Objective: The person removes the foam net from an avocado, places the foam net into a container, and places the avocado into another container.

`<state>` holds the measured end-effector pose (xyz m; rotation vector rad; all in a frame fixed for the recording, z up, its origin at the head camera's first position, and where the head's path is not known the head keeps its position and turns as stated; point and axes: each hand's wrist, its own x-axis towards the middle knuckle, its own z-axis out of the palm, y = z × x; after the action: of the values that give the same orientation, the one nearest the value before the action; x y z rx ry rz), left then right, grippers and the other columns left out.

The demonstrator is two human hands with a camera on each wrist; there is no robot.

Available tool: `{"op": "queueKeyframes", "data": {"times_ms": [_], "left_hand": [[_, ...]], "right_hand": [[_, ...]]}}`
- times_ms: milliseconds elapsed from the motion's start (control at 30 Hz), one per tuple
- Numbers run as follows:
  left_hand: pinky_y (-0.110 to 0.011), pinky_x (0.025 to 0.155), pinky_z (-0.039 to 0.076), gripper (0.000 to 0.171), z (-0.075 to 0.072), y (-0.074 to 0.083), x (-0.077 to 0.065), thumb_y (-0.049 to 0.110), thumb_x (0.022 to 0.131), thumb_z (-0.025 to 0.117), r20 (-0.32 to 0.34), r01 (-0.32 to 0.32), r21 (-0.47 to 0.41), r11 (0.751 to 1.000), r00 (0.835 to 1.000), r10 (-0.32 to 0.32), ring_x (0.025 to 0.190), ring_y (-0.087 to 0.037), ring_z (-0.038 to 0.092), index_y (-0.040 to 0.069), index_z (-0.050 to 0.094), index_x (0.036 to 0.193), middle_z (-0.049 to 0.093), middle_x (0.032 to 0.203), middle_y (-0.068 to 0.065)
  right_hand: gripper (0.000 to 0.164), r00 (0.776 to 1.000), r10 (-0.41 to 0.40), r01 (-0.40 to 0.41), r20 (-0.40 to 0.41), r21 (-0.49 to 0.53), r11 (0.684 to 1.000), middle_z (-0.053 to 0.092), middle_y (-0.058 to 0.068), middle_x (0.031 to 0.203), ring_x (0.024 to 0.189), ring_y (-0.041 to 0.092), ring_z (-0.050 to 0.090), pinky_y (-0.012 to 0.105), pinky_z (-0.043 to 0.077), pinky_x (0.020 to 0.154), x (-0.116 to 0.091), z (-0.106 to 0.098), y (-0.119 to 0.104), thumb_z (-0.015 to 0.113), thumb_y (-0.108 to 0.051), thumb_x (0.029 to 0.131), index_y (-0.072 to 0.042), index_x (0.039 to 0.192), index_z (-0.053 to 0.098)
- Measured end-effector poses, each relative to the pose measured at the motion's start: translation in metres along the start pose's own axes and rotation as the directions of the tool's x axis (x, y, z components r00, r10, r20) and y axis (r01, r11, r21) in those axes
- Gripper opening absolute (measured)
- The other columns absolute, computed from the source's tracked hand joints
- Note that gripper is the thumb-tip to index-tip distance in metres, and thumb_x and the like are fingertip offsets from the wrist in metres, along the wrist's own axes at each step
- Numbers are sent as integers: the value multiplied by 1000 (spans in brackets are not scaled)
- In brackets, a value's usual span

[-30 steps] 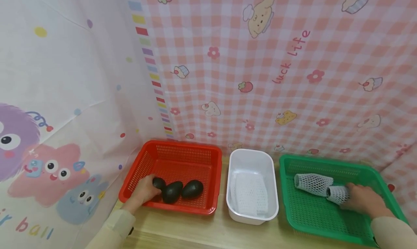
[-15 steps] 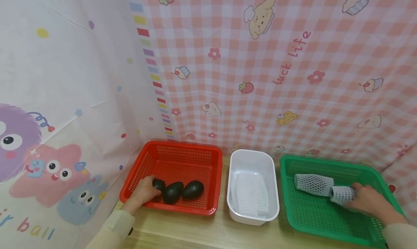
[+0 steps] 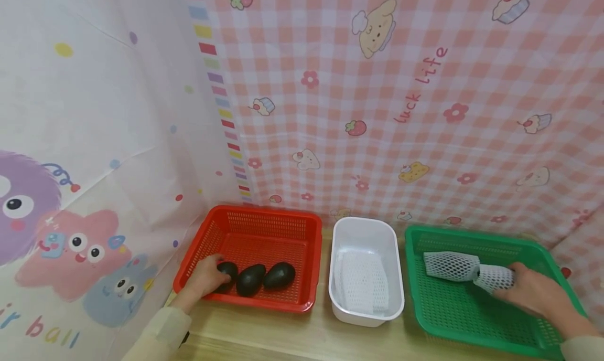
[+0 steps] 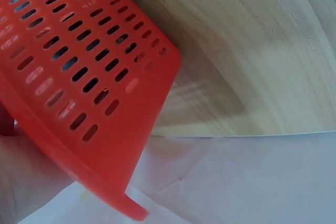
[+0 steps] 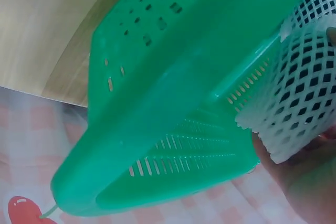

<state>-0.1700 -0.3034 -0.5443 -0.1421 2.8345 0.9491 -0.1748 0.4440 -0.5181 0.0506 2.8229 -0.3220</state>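
In the head view my left hand (image 3: 204,278) reaches into the red basket (image 3: 264,212) and grips the leftmost of three dark avocados (image 3: 229,271). The middle avocado (image 3: 250,280) and the right avocado (image 3: 280,275) lie beside it in a row. My right hand (image 3: 530,292) is inside the green basket (image 3: 464,324), its fingers around a white foam net sleeve (image 3: 493,277). Dark shows through the mesh in the right wrist view. A second netted bundle (image 3: 451,265) lies just left of it. In the left wrist view the basket wall hides most of my left hand (image 4: 26,179).
Between the baskets stands a white tub (image 3: 367,224) with flat foam net sleeves (image 3: 360,282) in it. All three containers sit on a wooden table (image 3: 264,332), close to a pink checked cloth (image 3: 330,156). A white printed cloth (image 3: 94,114) hangs at the left.
My right hand and the foam net sleeve in it have shifted slightly right and turned. My left hand and the leftmost avocado have edged a little left.
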Motion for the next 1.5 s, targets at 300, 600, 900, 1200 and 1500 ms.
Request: {"op": "queueKeyframes", "data": {"times_ms": [300,600,900,1200,1500], "left_hand": [[-60,99,50,53,-10,4,-9,6,88,76,-85,-63,-16,998,994,61,121,-48,61,-16,59,132,64,130,-33],[-61,102,49,44,-15,26,-26,10,95,71,-232,-155,-12,988,961,148,123,-46,61,-9,63,133,65,131,-29],[-59,102,50,42,-2,45,-41,13,95,73,-325,-247,1,969,916,234,125,-42,60,-4,65,132,66,131,-23],[-59,101,50,40,7,61,-53,14,93,77,-384,-341,-7,940,869,313,123,-39,60,2,68,130,68,129,-18],[-58,98,52,41,22,66,-64,9,90,81,-434,-454,-34,890,809,396,122,-36,62,5,70,129,69,127,-14]], "right_hand": [[88,999,7,-3,-41,104,995,61,36,99,82,39,64,53,54,66,-10,-1,-8,79,-42,85,27,125,40],[90,992,7,13,-124,160,987,58,40,107,85,42,64,52,53,65,-24,0,-24,81,-43,86,24,131,40],[90,981,-53,90,-184,194,977,61,37,115,90,40,66,49,54,65,-38,-3,-45,80,-50,88,19,135,44],[88,979,-44,93,-201,242,966,61,35,118,91,37,65,43,52,62,-60,1,-70,78,-50,91,15,140,43],[86,961,-46,123,-271,275,954,61,34,121,92,37,66,41,52,62,-78,17,-92,82,-47,89,10,142,45]]}}
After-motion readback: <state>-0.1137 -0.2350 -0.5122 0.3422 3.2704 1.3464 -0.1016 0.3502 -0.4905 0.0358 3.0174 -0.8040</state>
